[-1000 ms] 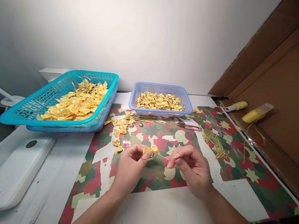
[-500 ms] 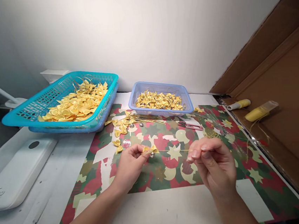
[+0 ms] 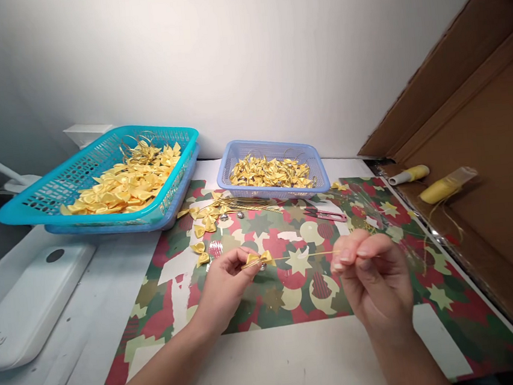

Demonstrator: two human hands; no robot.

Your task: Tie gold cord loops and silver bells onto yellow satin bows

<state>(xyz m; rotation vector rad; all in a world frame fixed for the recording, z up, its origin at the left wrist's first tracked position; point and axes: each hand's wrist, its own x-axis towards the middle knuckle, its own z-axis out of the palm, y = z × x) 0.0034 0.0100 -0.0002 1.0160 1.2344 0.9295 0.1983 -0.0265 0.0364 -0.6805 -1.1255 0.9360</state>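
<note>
My left hand (image 3: 228, 280) pinches a small yellow ribbon bow (image 3: 260, 259) between thumb and forefinger. A silver bell-like bead shows just under the bow. From the bow a thin yellow thread (image 3: 308, 255) runs taut to the right. My right hand (image 3: 373, 272) is closed on the far end of this thread, with thumb and fingertips pressed together. Beyond my left hand lie loose yellow bows (image 3: 205, 221), a bundle of gold wires (image 3: 248, 203) and a silver bead (image 3: 240, 214). Pink thread snips (image 3: 326, 215) rest farther right.
A turquoise basket (image 3: 25, 199) of yellow bows stands at the left. Behind the mat, a lilac basket (image 3: 274, 189) holds more bows. A white power bank (image 3: 35, 304) lies at left. Two yellow thread spools (image 3: 446, 186) sit by a cardboard wall (image 3: 478, 98). Patterned paper (image 3: 294, 298) covers the table.
My right hand has moved a little to the right, so a longer stretch of thread shows between the hands. My left hand still holds the bow in nearly the same place.
</note>
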